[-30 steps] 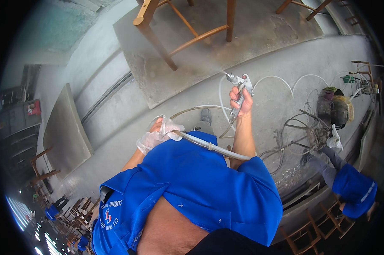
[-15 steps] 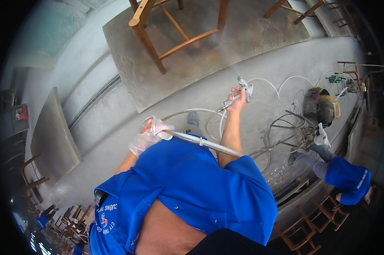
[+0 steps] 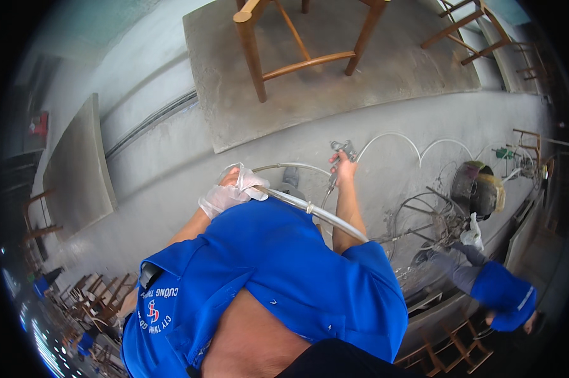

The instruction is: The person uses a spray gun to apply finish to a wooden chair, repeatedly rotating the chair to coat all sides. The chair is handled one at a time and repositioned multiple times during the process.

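Note:
My right hand (image 3: 344,169) is closed around a metal spray gun (image 3: 343,150), held out in front of my body. A pale hose runs off from the gun to the right in loops, and another hangs below its handle. My left hand (image 3: 235,183), in a loose clear plastic glove (image 3: 224,196), is closed on a bundle of hoses (image 3: 290,200) that crosses my waist toward my right arm. Ahead of both hands, apart from the gun, a brown wooden chair (image 3: 309,62) stands on a grey board (image 3: 234,120); its upper part is cut off by the frame.
At the right stand a dark, stained drum (image 3: 470,186) and a metal frame (image 3: 417,217) tangled with hoses. A co-worker in a blue shirt (image 3: 504,288) is beyond them. More wooden chairs (image 3: 470,31) are at far right. A curved-looking grey panel (image 3: 82,170) lies at left.
My right hand has drawn the spray gun back from the chair and turned it leftward. A faint mist at its tip no longer shows. My left hand keeps its hold; the whole view has shifted.

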The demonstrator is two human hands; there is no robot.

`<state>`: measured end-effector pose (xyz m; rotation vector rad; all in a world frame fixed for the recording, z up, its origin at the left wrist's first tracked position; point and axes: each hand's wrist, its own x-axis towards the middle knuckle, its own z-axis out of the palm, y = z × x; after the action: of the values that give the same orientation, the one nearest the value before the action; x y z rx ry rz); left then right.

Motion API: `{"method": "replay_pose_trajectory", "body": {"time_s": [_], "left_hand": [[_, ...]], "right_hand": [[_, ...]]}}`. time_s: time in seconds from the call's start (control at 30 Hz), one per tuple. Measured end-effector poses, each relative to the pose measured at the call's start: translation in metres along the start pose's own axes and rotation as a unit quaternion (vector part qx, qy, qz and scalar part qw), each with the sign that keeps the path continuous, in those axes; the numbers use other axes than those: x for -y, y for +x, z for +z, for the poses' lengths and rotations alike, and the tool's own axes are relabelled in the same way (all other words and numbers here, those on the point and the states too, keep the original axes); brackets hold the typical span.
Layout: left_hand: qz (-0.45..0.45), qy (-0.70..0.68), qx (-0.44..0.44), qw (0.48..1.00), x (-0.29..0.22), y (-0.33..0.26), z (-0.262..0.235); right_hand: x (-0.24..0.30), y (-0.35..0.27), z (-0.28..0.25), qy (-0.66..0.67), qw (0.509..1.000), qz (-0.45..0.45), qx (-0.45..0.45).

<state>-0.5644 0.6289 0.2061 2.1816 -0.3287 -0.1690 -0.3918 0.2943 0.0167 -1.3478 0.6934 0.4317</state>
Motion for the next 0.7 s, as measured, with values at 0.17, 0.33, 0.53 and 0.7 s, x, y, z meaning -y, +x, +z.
{"method": "replay_pose_trajectory", "body": {"time_s": [0.17, 0.33, 0.53, 0.7], "left_hand": [[0.047, -0.064, 0.033, 0.996, 0.012, -0.003, -0.001], [0.067, -0.055, 0.028, 0.996, 0.022, -0.005, 0.001], [0.143, -0.050, 0.057, 0.987, 0.048, 0.001, -0.006], [0.223, -0.063, 0.065, 0.971, 0.091, -0.022, -0.043]], "right_hand": [[0.001, -0.045, 0.009, 0.197, 0.960, -0.006, 0.200], [0.019, -0.089, -0.006, 0.432, 0.809, -0.073, 0.391], [0.061, -0.151, 0.015, 0.343, 0.837, -0.218, 0.366], [0.107, -0.255, 0.087, -0.164, 0.788, -0.589, 0.075]]}}
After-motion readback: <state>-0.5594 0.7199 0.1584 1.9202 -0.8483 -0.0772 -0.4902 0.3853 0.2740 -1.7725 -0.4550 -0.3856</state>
